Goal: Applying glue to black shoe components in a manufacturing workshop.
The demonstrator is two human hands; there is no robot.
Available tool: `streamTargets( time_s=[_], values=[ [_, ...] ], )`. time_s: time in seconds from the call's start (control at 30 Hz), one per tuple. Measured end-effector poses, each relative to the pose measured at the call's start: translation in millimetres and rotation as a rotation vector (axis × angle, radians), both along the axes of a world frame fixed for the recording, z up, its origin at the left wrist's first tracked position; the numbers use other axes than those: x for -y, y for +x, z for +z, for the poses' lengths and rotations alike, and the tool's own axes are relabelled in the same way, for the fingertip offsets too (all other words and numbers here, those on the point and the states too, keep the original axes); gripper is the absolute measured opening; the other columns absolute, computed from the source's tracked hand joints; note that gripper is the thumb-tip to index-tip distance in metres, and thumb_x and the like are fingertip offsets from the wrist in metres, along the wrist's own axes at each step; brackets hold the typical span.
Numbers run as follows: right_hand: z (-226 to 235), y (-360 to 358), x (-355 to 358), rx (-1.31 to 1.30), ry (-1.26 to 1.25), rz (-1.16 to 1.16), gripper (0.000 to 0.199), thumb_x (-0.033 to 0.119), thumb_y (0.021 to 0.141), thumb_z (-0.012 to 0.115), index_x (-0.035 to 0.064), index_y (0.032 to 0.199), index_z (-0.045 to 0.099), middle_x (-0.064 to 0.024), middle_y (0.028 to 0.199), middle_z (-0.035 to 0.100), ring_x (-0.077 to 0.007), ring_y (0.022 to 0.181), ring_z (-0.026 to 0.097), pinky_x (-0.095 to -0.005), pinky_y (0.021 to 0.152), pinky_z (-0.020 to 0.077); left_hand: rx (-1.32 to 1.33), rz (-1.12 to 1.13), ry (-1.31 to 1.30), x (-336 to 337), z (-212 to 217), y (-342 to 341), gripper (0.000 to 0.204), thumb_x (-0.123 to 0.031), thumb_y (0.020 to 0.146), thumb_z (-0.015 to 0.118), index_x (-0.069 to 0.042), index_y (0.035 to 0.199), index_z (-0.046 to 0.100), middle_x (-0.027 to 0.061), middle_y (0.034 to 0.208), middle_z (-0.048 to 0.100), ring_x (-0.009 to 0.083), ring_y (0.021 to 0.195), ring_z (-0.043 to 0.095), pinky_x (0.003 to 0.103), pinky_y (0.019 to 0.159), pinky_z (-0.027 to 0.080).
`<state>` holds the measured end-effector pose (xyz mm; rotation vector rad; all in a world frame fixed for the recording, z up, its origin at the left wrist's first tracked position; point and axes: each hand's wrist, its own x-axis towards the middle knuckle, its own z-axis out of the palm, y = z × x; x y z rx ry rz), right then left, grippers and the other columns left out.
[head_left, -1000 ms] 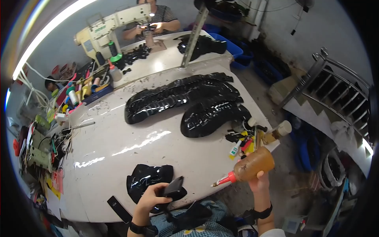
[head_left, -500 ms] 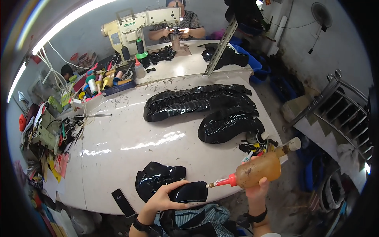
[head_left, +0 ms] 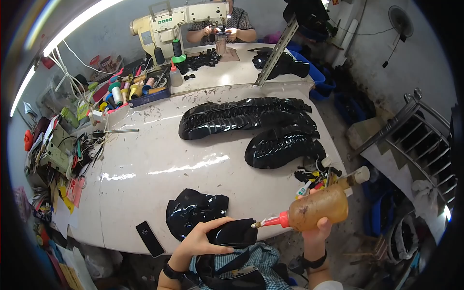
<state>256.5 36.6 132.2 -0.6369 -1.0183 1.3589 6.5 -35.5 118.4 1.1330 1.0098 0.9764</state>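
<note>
Left hand (head_left: 200, 241) curled around a glossy black leather piece (head_left: 232, 234), thumb on top, fingers beneath, holding it just off the near edge of the white table (head_left: 145, 164). Right hand (head_left: 316, 231) wrapped around the underside of an amber squeeze bottle (head_left: 316, 209), held tilted nearly flat; its red nozzle (head_left: 271, 222) points left, tip touching or just at the right edge of the held piece. Beside the left hand, on the table, a small stack of glossy black cut pieces (head_left: 193, 210); a dark phone (head_left: 150, 239) lies flat near the table edge to its left. Farther across the table, two long heaps of shiny black material (head_left: 251, 118), well apart from the hands. Small tubes and bits clustered at the right table edge (head_left: 316, 176), near the bottle. Thread cones and tools in a tray (head_left: 130, 89) at far left. At the back, another person's hands (head_left: 220, 33) at a cream sewing machine (head_left: 179, 21).
</note>
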Motion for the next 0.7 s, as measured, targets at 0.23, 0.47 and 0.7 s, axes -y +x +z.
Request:
streamTargets(
  time_s=[0.23,0.47,0.7],
  values=[
    [1.7,-3.9,-3.8,-0.014,-0.001,-0.007,0.072,0.04,0.071,0.064,0.0052,0.124,0.032,-0.0112,0.118,0.044,-0.0293,0.103,0.05,-0.0425,0.086,0.0432,-0.03,-0.004,0.023,0.4,3.1,2.0,0.059,-0.009,0.057,0.075,0.002,0.11,0.052,0.0087,0.099,0.059,0.0136,0.091,0.054,0.025,0.085,0.039],
    [0.7,-8.2,-7.1,-0.021,-0.002,-0.003,0.069,0.037,0.071,0.065,0.0065,0.123,0.033,-0.011,0.118,0.045,-0.0308,0.103,0.049,-0.0427,0.086,0.0436,-0.025,-0.001,0.03,0.1,4.1,1.4,0.058,-0.008,0.057,0.075,0.002,0.11,0.052,0.0089,0.098,0.059,0.0141,0.09,0.054,0.025,0.084,0.04],
    [-5.6,-3.1,-6.2,-0.012,0.019,0.015,0.071,0.037,0.07,0.065,0.0063,0.125,0.031,-0.012,0.119,0.044,-0.0312,0.104,0.049,-0.0433,0.086,0.0433,-0.023,0.004,0.038,1.2,-0.3,-0.3,0.058,-0.008,0.056,0.074,0.002,0.109,0.052,0.0083,0.098,0.059,0.0138,0.088,0.054,0.025,0.084,0.04]
  ],
)
